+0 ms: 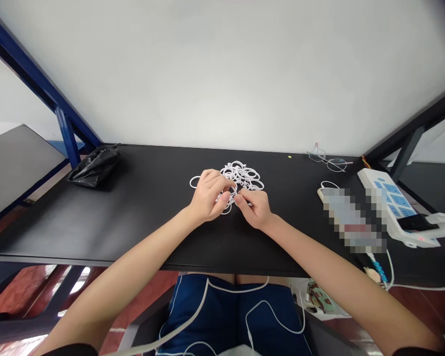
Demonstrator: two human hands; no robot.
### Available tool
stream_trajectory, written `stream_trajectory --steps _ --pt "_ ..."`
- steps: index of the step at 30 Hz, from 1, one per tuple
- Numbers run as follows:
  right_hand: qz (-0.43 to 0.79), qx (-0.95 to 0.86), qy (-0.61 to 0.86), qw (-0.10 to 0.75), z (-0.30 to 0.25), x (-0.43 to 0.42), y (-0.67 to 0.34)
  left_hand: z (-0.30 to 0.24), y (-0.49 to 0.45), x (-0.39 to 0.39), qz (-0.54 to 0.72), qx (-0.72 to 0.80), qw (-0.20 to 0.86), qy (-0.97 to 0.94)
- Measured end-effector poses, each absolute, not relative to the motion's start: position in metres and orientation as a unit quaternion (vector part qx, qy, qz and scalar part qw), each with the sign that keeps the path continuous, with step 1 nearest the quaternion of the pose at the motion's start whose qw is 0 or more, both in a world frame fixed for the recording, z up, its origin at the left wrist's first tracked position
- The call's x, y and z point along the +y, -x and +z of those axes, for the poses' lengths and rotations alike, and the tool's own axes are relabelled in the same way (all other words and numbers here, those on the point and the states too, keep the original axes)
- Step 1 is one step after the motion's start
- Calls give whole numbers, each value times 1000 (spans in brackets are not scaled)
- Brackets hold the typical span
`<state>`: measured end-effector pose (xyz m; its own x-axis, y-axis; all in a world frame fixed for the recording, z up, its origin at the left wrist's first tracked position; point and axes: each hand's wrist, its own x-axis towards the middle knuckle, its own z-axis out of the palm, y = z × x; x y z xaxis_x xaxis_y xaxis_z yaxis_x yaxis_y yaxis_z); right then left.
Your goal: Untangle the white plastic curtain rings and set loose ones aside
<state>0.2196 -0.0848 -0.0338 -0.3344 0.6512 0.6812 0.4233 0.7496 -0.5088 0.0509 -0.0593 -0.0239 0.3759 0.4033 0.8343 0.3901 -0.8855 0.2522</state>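
A heap of several white plastic rings (244,176) lies on the black table (141,217) in front of me. My left hand (208,194) is curled over the near left part of the heap, its fingers pinched on a ring. Touching it from the right, my right hand (255,207) pinches the rings at the same spot. One ring (195,181) sticks out to the left of my left hand.
A crumpled black plastic bag (95,166) sits at the table's far left. At the right are a white power strip (393,202), a blurred object (352,220), white cables and a pair of glasses (332,160). A blue metal frame (65,123) rises at the left.
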Motion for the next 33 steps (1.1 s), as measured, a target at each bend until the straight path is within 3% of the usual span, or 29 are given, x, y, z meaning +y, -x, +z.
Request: stream_trajectory --steps 25,33 --pt "153 -794 298 508 -39 -86 -219 -24 -54 -63 540 226 75 -807" --pt "74 -806 226 541 -36 -91 -216 -15 -58 -75 568 215 76 -790"
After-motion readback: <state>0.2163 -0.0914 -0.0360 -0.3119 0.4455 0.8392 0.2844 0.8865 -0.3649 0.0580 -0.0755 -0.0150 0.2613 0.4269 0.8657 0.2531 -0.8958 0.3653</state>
